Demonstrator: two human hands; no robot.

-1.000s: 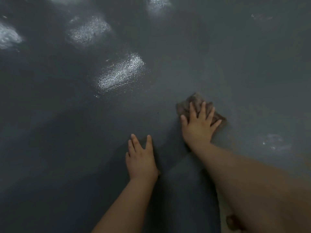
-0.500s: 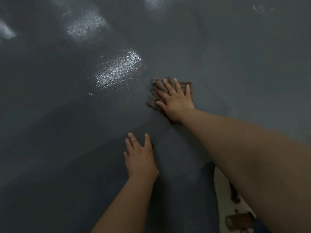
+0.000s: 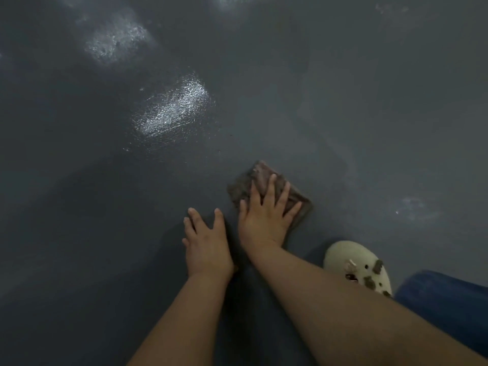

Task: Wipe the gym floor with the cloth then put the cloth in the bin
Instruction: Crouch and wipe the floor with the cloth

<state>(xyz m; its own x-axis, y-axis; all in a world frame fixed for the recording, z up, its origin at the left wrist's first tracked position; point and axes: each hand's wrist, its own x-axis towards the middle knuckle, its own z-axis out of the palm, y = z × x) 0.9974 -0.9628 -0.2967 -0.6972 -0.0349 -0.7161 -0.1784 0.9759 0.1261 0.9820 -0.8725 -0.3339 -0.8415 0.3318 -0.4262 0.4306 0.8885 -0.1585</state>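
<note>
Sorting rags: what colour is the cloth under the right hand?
Brownish-grey cloth, dull and dark; head view, the only one.

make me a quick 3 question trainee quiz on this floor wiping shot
1. True or false: the right hand presses the cloth flat on the floor with straight fingers.
2. Multiple choice: what does the left hand do? A. pinches the cloth; B. rests flat on the bare floor beside the cloth; C. holds a bin.
3. Fill in: the pale shoe lies to the ____ of the right arm.

Key: 1 true; 2 B; 3 right.
</note>
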